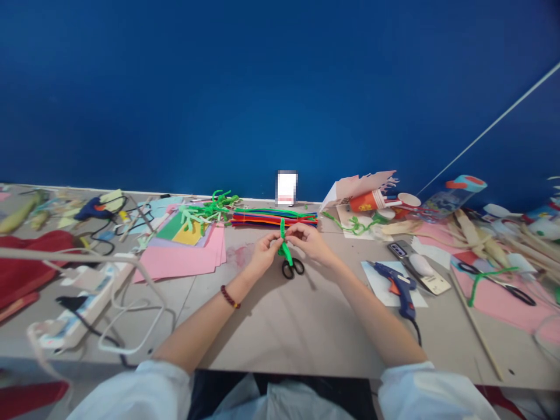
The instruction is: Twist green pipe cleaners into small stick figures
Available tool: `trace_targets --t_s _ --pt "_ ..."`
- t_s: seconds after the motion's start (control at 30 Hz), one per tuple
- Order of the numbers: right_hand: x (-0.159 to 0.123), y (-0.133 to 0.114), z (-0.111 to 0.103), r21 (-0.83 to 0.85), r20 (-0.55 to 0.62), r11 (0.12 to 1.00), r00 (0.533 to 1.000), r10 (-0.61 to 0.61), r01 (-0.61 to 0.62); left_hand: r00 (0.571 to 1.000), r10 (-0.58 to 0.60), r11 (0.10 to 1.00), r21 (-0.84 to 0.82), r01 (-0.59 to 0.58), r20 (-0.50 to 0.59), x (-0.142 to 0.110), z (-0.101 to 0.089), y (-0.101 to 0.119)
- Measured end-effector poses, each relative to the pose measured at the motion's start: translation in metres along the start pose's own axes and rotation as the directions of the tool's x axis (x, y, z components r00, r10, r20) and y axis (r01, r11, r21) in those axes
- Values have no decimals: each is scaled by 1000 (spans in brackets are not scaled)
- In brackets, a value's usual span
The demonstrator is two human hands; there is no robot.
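Between my two hands is a bright green pipe cleaner piece, bent, with one end standing up above the fingers. My left hand pinches it from the left side. The fingertips of my right hand close on it from the right. Just below, black-handled scissors lie on the table, their blades hidden behind the pipe cleaner and hands. Behind the hands lies a bundle of coloured pipe cleaners, red, blue and green. A heap of twisted green pipe cleaners sits to its left.
Coloured paper sheets lie to the left, near a white power strip with loose cables. On the right are a blue glue gun, a phone, a wooden stick and more scissors. A blue wall stands behind.
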State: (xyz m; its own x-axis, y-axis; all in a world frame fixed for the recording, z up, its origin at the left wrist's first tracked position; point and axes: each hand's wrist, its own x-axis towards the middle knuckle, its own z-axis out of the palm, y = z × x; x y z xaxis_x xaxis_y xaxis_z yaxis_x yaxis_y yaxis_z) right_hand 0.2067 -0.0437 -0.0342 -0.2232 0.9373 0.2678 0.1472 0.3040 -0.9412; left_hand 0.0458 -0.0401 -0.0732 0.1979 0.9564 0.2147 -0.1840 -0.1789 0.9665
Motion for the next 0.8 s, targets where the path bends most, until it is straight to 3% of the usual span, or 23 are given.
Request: trace_targets --t_s 0.1,0.2,0.37,0.47,0.57,0.67,0.73,0.8 --pt "1 -1 -4 99 77 995 997 25 -32 986 -112 978 -160 131 122 0 0 1" --pt "0 -6 -8 62 151 998 988 -23 14 956 -193 941 -235 245 223 0 -4 1" --pt "-5 -21 -12 -2 273 992 954 -122 127 874 -252 903 -224 366 415 -2 -13 7" --pt "-5 -22 -13 -20 289 990 949 -126 138 868 -251 903 -220 369 429 -3 -11 11" --pt "-2 -18 -13 -84 196 988 975 -108 126 922 -230 927 -216 305 313 -2 -6 11" --pt "0 -13 -11 -165 51 983 996 -71 79 985 -81 987 -126 101 154 -1 -3 7" --pt "1 -9 -7 -196 -45 980 997 -58 48 994 71 997 23 -74 82 -1 -2 6" --pt "0 -7 -3 -199 -119 980 992 -43 19 974 220 951 212 -226 51 -2 -1 7"
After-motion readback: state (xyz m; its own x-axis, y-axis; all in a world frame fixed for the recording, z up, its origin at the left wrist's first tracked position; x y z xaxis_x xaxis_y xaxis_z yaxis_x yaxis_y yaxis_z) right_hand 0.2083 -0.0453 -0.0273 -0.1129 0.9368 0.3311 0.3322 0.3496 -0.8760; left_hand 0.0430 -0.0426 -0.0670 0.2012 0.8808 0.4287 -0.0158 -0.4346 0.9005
